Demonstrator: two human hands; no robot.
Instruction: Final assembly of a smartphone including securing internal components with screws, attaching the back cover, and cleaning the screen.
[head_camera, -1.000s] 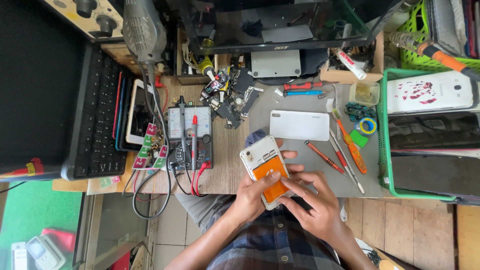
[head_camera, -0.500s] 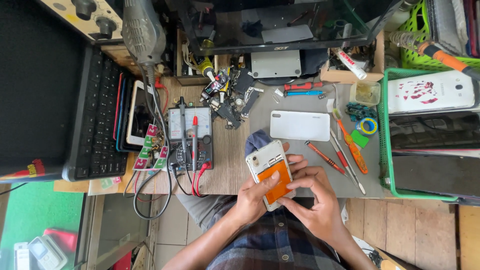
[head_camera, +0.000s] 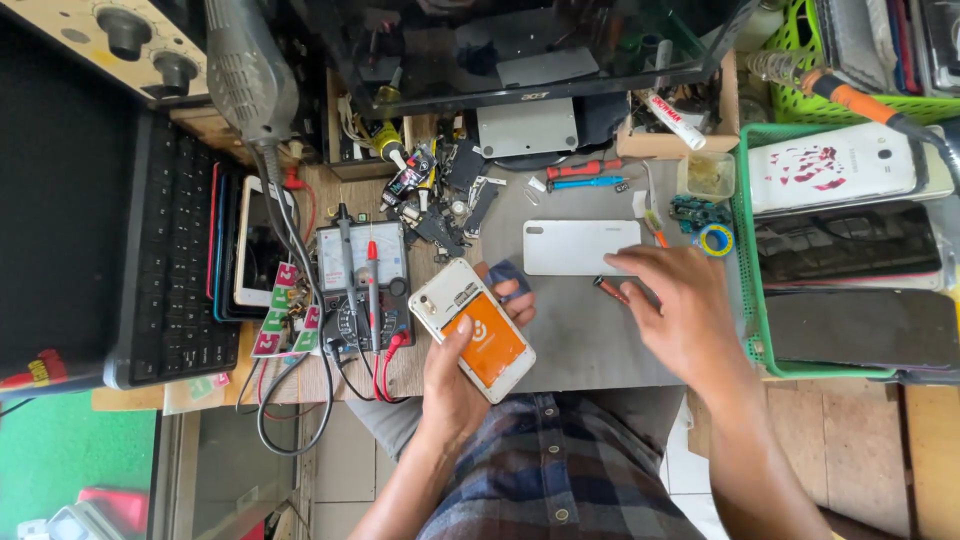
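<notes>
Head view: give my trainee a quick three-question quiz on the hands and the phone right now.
1. True or false: the left hand holds the opened phone with the orange battery.
2. The right hand reaches toward: A) the keyboard B) the red-handled screwdriver C) the green basket
3. What pale flat thing lies just above the right hand's fingers?

Key: 1 true; 2 B; 3 the white back cover.

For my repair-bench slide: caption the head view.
Left hand holds an open-backed phone with an orange battery while the right hand reaches over screwdrivers beside a white back cover.
</notes>
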